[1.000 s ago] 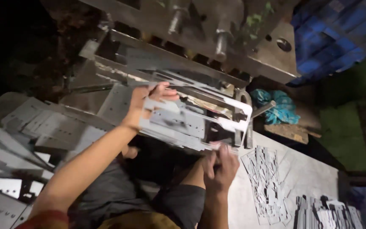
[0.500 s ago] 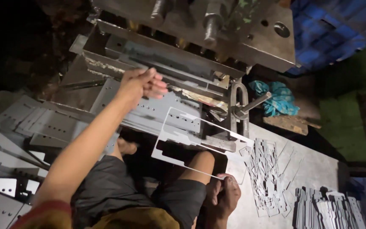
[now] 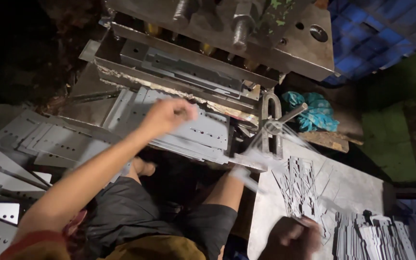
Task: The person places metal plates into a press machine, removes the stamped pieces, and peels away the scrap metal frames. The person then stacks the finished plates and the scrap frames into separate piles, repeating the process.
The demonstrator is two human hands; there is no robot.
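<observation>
Two hands are at work below a heavy steel press die [image 3: 227, 53] that fills the top of my view. My left hand [image 3: 167, 115] reaches out toward twelve o'clock and grips the near edge of a punched metal strip [image 3: 203, 130], fingers curled over it; the strip lies flat on a stack of like strips just under the die's lower plate. My right hand [image 3: 292, 236] sits low at five o'clock, closed around the end of a thin metal frame [image 3: 266, 156], which blurs as it sweeps between the die and the grey desk [image 3: 357, 188]. On that desk, at four o'clock, lies a heap of thin cut scrap [image 3: 299, 188], and further toward the corner a row of small stamped pieces [image 3: 371, 238]. At nine o'clock, loose perforated plates [image 3: 30, 139] are piled well apart from the die. A teal cloth [image 3: 314, 113] lies at two o'clock, just beside an upright U-shaped bracket [image 3: 270, 127]. My dark shorts [image 3: 136, 216] show at six o'clock.
</observation>
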